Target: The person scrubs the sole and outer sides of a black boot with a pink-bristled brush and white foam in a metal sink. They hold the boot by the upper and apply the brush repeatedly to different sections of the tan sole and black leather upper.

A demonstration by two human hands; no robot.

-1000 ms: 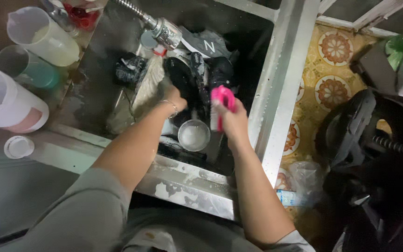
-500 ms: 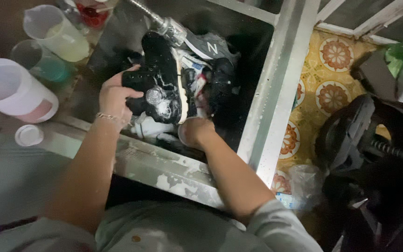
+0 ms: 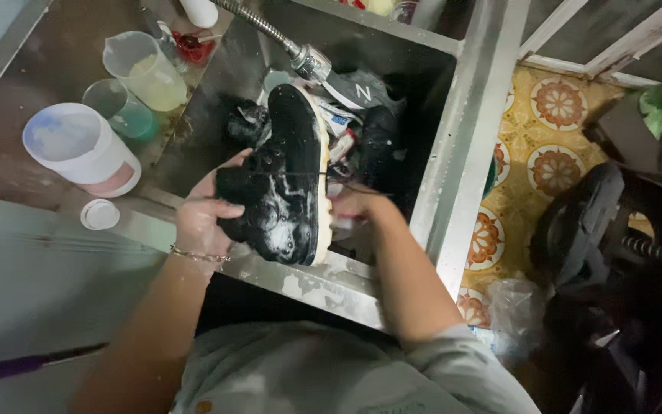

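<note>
Black soapy shoe (image 3: 289, 180) in left hand (image 3: 204, 218); more shoes (image 3: 373, 138), hose nozzle (image 3: 309, 61) behind.

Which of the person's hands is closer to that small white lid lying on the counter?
Left. The left hand grips the black shoe just right of the white lid; the right hand is beyond the shoe, inside the sink.

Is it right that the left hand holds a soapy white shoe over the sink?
Not quite. The head view shows the shoe is black, with only a pale sole edge. The left hand does hold it, soapy, over the sink.
</note>
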